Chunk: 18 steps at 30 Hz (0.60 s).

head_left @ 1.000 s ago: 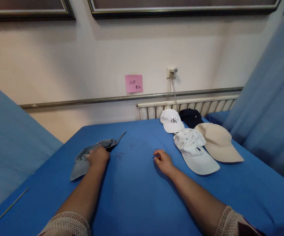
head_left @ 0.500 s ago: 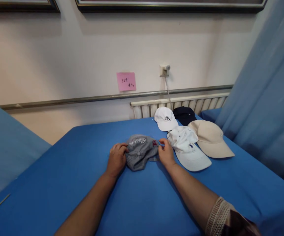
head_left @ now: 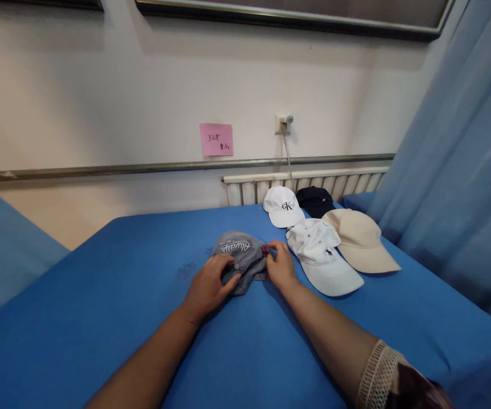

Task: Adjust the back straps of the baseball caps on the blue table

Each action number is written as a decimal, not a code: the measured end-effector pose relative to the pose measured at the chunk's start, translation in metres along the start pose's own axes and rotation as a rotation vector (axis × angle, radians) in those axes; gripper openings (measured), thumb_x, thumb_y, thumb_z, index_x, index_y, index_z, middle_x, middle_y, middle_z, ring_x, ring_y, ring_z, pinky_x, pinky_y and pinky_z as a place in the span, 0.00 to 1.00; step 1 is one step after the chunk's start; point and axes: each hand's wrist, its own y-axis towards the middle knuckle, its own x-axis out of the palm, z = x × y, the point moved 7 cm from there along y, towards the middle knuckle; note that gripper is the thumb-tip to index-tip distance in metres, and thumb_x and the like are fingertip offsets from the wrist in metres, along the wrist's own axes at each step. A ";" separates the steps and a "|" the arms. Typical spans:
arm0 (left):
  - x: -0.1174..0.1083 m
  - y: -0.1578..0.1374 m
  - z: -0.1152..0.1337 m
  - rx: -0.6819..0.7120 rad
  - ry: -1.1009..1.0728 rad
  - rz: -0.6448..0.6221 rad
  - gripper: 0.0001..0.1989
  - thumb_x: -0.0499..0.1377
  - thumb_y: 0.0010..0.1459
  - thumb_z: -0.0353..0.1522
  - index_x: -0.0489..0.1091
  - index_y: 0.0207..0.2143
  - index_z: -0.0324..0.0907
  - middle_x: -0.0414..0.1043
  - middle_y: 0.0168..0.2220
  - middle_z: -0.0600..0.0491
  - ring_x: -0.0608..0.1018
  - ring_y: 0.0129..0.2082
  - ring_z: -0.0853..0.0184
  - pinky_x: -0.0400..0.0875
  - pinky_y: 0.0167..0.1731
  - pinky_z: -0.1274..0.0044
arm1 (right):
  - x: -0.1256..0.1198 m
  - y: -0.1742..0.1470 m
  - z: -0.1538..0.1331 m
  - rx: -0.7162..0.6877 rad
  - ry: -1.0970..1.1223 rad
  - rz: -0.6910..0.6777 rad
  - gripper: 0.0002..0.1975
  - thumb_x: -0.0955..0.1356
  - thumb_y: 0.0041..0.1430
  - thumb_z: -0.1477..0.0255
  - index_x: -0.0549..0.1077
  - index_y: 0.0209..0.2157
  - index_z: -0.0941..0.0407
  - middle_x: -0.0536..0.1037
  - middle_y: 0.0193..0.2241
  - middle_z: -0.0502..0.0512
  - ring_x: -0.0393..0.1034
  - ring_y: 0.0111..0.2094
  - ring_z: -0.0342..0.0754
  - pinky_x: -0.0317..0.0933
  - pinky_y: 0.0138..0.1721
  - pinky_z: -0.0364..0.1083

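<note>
Grey cap (head_left: 247, 258) is lying on blue cloth (head_left: 100, 318), between hands. Left hand (head_left: 208, 285) is touching it from 8 o'clock; cannot tell if gripping. Right hand (head_left: 282, 268) is pinching edge at 3 o'clock. 4 other caps (head_left: 318, 241) are lying at 2 o'clock.

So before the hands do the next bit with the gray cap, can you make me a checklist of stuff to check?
1. Left hand at the gray cap: ok, fingers on its near left side.
2. Right hand at the gray cap: ok, at its right edge by the red patch.
3. Gray cap smooth: not ok, its crown is crumpled.
4. Gray cap's brim straight: cannot tell, no brim is clearly in sight.
5. Firm grip: cannot tell how tightly either hand pinches.
6. Other caps out from under the hands: ok, the white cap, dark cap, pale cap and beige cap lie off to the right.
</note>
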 end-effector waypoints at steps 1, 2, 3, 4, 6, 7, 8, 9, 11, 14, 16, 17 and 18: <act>0.006 0.001 0.002 0.006 0.022 -0.039 0.16 0.60 0.57 0.38 0.70 0.47 0.42 0.75 0.46 0.46 0.76 0.46 0.56 0.70 0.47 0.66 | 0.001 -0.001 -0.006 -0.053 0.030 -0.027 0.15 0.62 0.53 0.79 0.73 0.41 0.56 0.76 0.42 0.59 0.71 0.45 0.51 0.65 0.47 0.48; 0.011 0.002 0.001 -0.009 0.041 -0.066 0.14 0.59 0.58 0.38 0.72 0.45 0.42 0.76 0.44 0.46 0.76 0.45 0.55 0.70 0.46 0.66 | 0.003 -0.003 -0.013 -0.099 0.051 -0.071 0.15 0.61 0.53 0.79 0.74 0.40 0.55 0.77 0.40 0.57 0.72 0.43 0.50 0.65 0.46 0.47; 0.015 0.003 -0.003 -0.042 0.052 -0.077 0.13 0.58 0.59 0.37 0.73 0.44 0.42 0.77 0.43 0.45 0.76 0.44 0.55 0.70 0.45 0.65 | 0.007 -0.006 -0.018 -0.133 0.054 -0.131 0.15 0.61 0.54 0.80 0.74 0.39 0.55 0.78 0.38 0.55 0.72 0.41 0.49 0.65 0.45 0.47; 0.017 0.004 -0.009 -0.086 0.047 -0.073 0.13 0.56 0.60 0.37 0.73 0.43 0.42 0.77 0.41 0.45 0.77 0.42 0.55 0.70 0.43 0.66 | 0.012 -0.009 -0.022 -0.159 0.036 -0.199 0.15 0.61 0.54 0.80 0.75 0.38 0.54 0.78 0.37 0.54 0.73 0.40 0.48 0.65 0.45 0.47; 0.015 0.006 -0.021 -0.178 -0.009 -0.032 0.14 0.53 0.61 0.38 0.74 0.43 0.41 0.78 0.41 0.45 0.78 0.41 0.56 0.71 0.43 0.66 | 0.023 -0.016 -0.029 -0.199 -0.052 -0.330 0.15 0.63 0.53 0.81 0.76 0.40 0.55 0.79 0.40 0.55 0.72 0.43 0.50 0.63 0.47 0.48; 0.013 0.006 -0.027 -0.218 -0.054 -0.008 0.15 0.53 0.62 0.39 0.74 0.43 0.42 0.79 0.41 0.46 0.79 0.41 0.56 0.71 0.43 0.67 | 0.027 -0.019 -0.031 -0.216 -0.107 -0.378 0.16 0.65 0.52 0.81 0.76 0.42 0.55 0.79 0.42 0.56 0.71 0.45 0.52 0.62 0.49 0.50; 0.012 0.007 -0.032 -0.253 -0.104 0.017 0.15 0.52 0.61 0.40 0.74 0.43 0.42 0.79 0.41 0.47 0.79 0.41 0.57 0.71 0.43 0.68 | 0.030 -0.022 -0.033 -0.232 -0.160 -0.414 0.18 0.67 0.51 0.80 0.76 0.44 0.55 0.79 0.44 0.57 0.70 0.48 0.53 0.60 0.51 0.51; 0.010 0.007 -0.037 -0.290 -0.155 0.044 0.16 0.53 0.61 0.41 0.74 0.43 0.42 0.79 0.41 0.48 0.79 0.40 0.58 0.71 0.43 0.68 | 0.032 -0.023 -0.034 -0.241 -0.204 -0.437 0.18 0.69 0.51 0.79 0.76 0.45 0.54 0.78 0.46 0.58 0.69 0.50 0.55 0.58 0.53 0.53; 0.007 0.006 -0.047 -0.373 -0.266 0.111 0.17 0.54 0.59 0.43 0.74 0.42 0.42 0.79 0.40 0.49 0.80 0.40 0.58 0.72 0.42 0.69 | 0.032 -0.022 -0.034 -0.234 -0.246 -0.448 0.13 0.71 0.52 0.76 0.77 0.42 0.54 0.79 0.45 0.57 0.68 0.50 0.55 0.55 0.53 0.53; 0.010 0.003 -0.062 -0.522 -0.455 0.200 0.19 0.58 0.54 0.45 0.73 0.40 0.40 0.80 0.37 0.48 0.80 0.37 0.58 0.74 0.37 0.71 | 0.028 -0.018 -0.033 -0.180 -0.148 -0.432 0.03 0.69 0.58 0.71 0.77 0.33 0.54 0.80 0.36 0.52 0.70 0.41 0.50 0.57 0.45 0.47; 0.016 0.002 -0.067 -0.577 -0.551 0.210 0.19 0.60 0.52 0.45 0.73 0.40 0.40 0.80 0.34 0.49 0.81 0.35 0.59 0.74 0.34 0.72 | 0.024 -0.015 -0.033 -0.133 -0.021 -0.395 0.09 0.67 0.61 0.67 0.76 0.29 0.54 0.78 0.27 0.49 0.68 0.31 0.46 0.56 0.35 0.44; 0.018 0.002 -0.067 -0.578 -0.576 0.195 0.19 0.61 0.51 0.45 0.73 0.39 0.40 0.80 0.33 0.49 0.81 0.34 0.59 0.74 0.34 0.72 | 0.022 -0.014 -0.032 -0.112 0.036 -0.367 0.11 0.66 0.62 0.64 0.75 0.28 0.53 0.75 0.24 0.48 0.66 0.27 0.45 0.54 0.31 0.43; 0.019 0.002 -0.066 -0.562 -0.583 0.182 0.19 0.62 0.51 0.44 0.72 0.39 0.40 0.80 0.33 0.49 0.81 0.34 0.59 0.74 0.35 0.72 | 0.021 -0.014 -0.031 -0.091 0.085 -0.338 0.14 0.65 0.62 0.62 0.74 0.27 0.53 0.73 0.21 0.47 0.64 0.25 0.45 0.52 0.29 0.43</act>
